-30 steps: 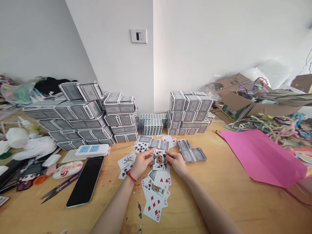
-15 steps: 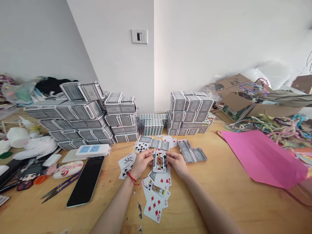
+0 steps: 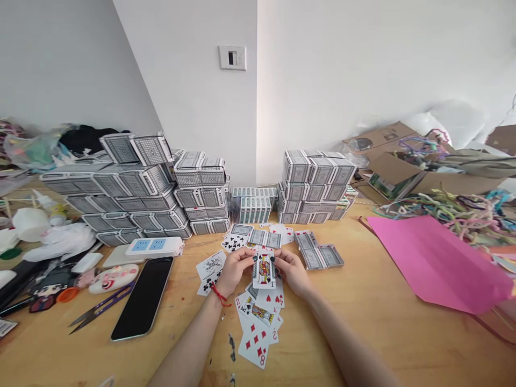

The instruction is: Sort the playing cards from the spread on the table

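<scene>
Both of my hands hold a small stack of playing cards upright over the wooden table, a face card showing toward me. My left hand pinches its left edge; a red string circles that wrist. My right hand pinches the right edge. Under the hands lies a loose pile of face-up cards, mostly red. More cards lie left of my left hand, and others sit just beyond. An open card box lies to the right.
Stacks of card boxes stand at the back left and back centre. A black phone, scissors and a white power strip lie at left. Pink paper and a cardboard box with coloured cords fill the right.
The hands and the held cards have stayed almost still. The view has shifted slightly.
</scene>
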`<action>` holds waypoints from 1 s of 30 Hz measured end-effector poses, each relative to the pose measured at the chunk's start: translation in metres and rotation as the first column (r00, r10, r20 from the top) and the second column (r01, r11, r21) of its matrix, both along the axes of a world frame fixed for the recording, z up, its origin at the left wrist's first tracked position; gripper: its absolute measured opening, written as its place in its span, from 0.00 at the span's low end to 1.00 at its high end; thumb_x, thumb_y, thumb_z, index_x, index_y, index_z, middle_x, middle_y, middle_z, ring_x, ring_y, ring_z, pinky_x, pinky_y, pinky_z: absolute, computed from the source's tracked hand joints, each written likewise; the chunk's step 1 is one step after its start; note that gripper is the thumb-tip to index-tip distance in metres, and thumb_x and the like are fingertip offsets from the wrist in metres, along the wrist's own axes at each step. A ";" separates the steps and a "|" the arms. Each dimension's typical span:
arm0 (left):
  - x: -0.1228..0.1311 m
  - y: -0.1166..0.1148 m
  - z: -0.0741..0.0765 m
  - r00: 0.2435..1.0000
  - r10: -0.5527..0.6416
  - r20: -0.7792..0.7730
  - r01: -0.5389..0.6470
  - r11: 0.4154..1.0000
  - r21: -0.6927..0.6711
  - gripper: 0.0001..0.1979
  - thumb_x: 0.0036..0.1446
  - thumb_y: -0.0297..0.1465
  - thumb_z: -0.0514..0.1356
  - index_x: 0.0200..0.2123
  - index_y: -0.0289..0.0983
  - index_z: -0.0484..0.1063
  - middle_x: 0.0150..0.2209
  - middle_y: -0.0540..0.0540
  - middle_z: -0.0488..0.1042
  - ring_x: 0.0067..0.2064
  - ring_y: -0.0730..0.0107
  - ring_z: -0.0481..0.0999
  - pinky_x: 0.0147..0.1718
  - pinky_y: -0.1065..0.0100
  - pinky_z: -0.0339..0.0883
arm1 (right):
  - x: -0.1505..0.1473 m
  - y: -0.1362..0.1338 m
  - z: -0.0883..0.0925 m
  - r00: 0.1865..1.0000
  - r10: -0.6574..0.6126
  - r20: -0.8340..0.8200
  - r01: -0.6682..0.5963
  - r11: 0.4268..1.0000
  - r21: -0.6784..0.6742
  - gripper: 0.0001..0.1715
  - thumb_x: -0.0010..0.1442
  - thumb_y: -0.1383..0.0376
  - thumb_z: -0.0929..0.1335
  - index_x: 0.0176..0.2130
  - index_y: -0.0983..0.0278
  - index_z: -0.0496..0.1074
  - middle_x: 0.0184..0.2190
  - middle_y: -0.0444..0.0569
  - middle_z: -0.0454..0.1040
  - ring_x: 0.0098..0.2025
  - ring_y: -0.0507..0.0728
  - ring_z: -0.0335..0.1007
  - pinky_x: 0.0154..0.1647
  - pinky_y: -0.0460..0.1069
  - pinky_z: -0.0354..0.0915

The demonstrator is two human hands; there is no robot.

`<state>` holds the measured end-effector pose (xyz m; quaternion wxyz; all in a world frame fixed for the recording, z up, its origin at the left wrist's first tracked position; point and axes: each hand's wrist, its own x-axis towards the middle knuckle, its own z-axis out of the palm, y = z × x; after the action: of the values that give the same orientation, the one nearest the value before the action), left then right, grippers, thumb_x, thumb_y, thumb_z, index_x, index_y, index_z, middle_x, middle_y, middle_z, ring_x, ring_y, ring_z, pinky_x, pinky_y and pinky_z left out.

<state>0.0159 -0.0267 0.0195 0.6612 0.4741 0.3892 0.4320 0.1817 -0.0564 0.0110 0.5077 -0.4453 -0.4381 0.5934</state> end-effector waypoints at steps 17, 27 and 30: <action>0.016 -0.013 0.008 0.997 -0.059 0.053 0.062 0.996 -0.063 0.02 0.46 0.28 0.52 0.26 0.38 0.60 0.14 0.59 0.55 0.13 0.83 0.51 0.11 0.78 0.43 | -0.015 -0.006 0.009 0.938 -0.081 -0.337 0.039 0.991 -0.131 0.05 0.45 0.67 0.65 0.27 0.62 0.62 0.18 0.38 0.62 0.19 0.48 0.55 0.20 0.43 0.53; 0.019 -0.012 0.009 1.000 0.004 0.016 -0.003 0.999 -0.035 0.06 0.43 0.28 0.51 0.28 0.37 0.65 0.16 0.56 0.57 0.17 0.79 0.57 0.17 0.76 0.52 | -0.020 -0.008 0.014 0.938 -0.099 -0.331 0.042 0.983 -0.177 0.06 0.43 0.65 0.66 0.27 0.62 0.63 0.21 0.41 0.66 0.22 0.51 0.60 0.23 0.45 0.57; 0.022 -0.015 0.012 0.992 0.119 -0.030 -0.119 0.993 0.028 0.04 0.43 0.29 0.51 0.24 0.37 0.63 0.17 0.56 0.57 0.18 0.79 0.55 0.16 0.76 0.50 | -0.021 -0.008 0.015 0.946 -0.092 -0.310 0.031 0.980 -0.198 0.07 0.43 0.65 0.66 0.28 0.62 0.64 0.21 0.41 0.67 0.21 0.50 0.59 0.20 0.44 0.54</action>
<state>0.0381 -0.0417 0.0312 0.6216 0.4656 0.4215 0.4682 0.1607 -0.0641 0.0255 0.5449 -0.4039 -0.2779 0.6802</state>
